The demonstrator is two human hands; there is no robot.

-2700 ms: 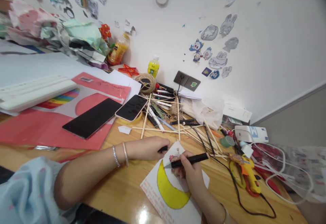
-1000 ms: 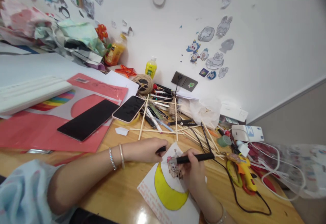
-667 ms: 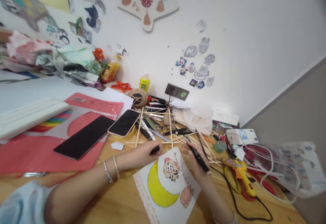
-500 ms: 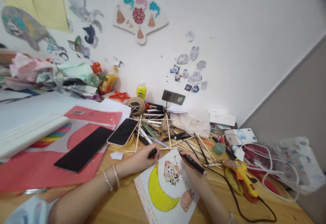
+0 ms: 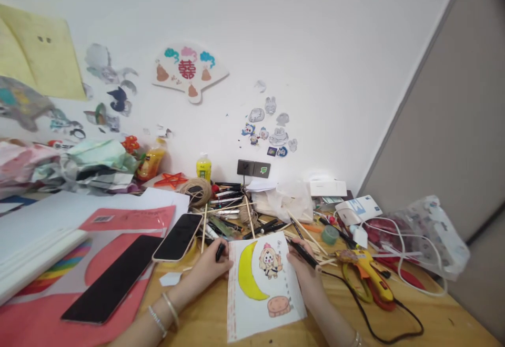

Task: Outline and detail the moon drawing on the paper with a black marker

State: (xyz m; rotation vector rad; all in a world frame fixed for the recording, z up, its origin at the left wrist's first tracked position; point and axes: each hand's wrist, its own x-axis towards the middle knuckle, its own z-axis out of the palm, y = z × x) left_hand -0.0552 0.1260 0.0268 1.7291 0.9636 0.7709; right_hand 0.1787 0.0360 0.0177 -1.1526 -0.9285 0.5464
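Observation:
A white drawing sheet (image 5: 260,294) with a yellow crescent moon, a small cartoon figure and a brown mooncake lies upright on the wooden table (image 5: 205,326). My left hand (image 5: 207,269) rests at the sheet's left edge, its fingers closed on a short black pen cap (image 5: 219,252). On the sheet's right edge, my right hand (image 5: 303,271) grips a black marker (image 5: 303,254) lying across the fingers, tip pointing up-left and off the paper.
Two dark phones (image 5: 178,237) (image 5: 114,278) lie on red paper (image 5: 51,310) at left. Thin wooden sticks (image 5: 303,231), pens and a twine ball (image 5: 196,191) crowd the space behind the sheet. A yellow glue gun (image 5: 369,272) with a black cord sits at right, beside a plastic bag (image 5: 426,234).
My right hand lifted the marker off the drawing and drew back to the sheet's right edge. The sheet was turned upright between both hands. The view tilted up toward the wall.

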